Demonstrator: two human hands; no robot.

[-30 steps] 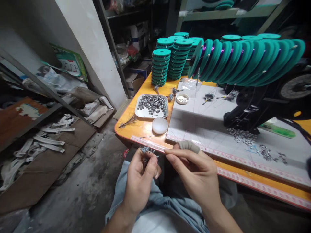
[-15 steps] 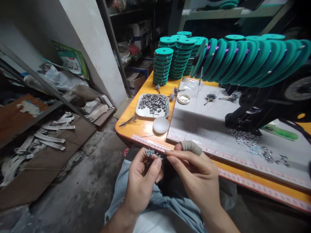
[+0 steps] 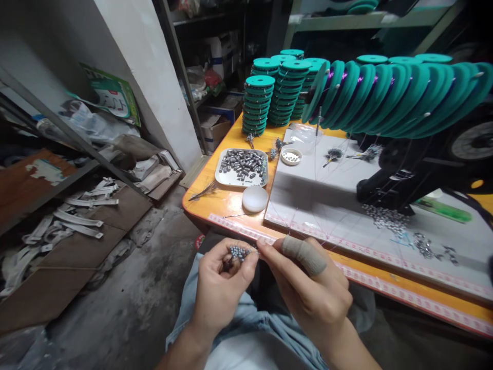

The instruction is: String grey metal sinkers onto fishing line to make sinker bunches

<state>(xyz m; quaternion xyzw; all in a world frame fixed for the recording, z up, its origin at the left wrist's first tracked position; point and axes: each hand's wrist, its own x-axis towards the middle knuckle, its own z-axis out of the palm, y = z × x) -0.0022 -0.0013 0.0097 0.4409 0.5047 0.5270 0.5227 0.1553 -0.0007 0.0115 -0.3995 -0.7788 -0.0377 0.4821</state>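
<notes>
My left hand [image 3: 225, 280] is closed around a bundle of small grey bead-like pieces [image 3: 238, 252], whose heads stick out between thumb and fingers. My right hand [image 3: 311, 288] is shut in a pinch, its thumb and forefinger tips meeting the left fingertips on a thin line that barely shows. A grey cloth sleeve [image 3: 306, 255] covers one right finger. Both hands are above my lap, at the table's front edge. Just beyond them lie a round white lid [image 3: 254, 199] and a white tray [image 3: 227, 180] of dark metal cylinders.
Stacked green spools [image 3: 259, 108] stand at the back. A row of green spools [image 3: 385, 97] hangs on a black machine [image 3: 385, 185], with thin lines trailing down. Small metal parts [image 3: 387, 218] lie on the white board [image 3: 308, 192]. A small dish [image 3: 291, 156] and more beaded bundles [image 3: 333, 155] sit nearby.
My right hand has rolled over, bringing the sleeved finger forward and its fingertips up against the left ones. My left hand has turned slightly, showing more of the bundle's heads.
</notes>
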